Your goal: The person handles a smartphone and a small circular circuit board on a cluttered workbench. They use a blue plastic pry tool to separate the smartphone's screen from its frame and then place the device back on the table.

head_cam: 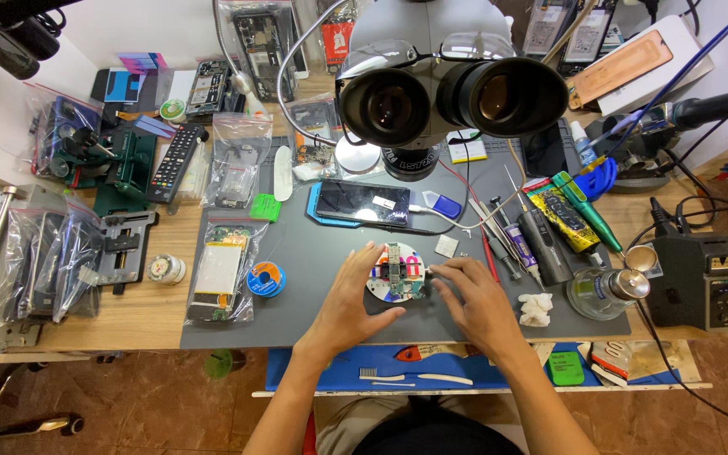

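Note:
A small green circuit board [395,274] sits clamped on a round white holder [378,286] in the middle of the grey work mat [313,253]. My left hand [350,297] rests against the holder's left side, fingers curled around its rim. My right hand [472,297] touches the holder's right edge with its fingertips. Neither hand carries a tool. A stereo microscope [431,84] hangs above the mat, its eyepieces toward me.
A dark phone [361,202] lies behind the holder. Tweezers and tools [507,236], a glue tube [562,216] and a glass bottle [604,292] lie right. A solder spool [265,279], bagged parts [219,274] and a remote [177,160] are left. A soldering station [714,282] stands far right.

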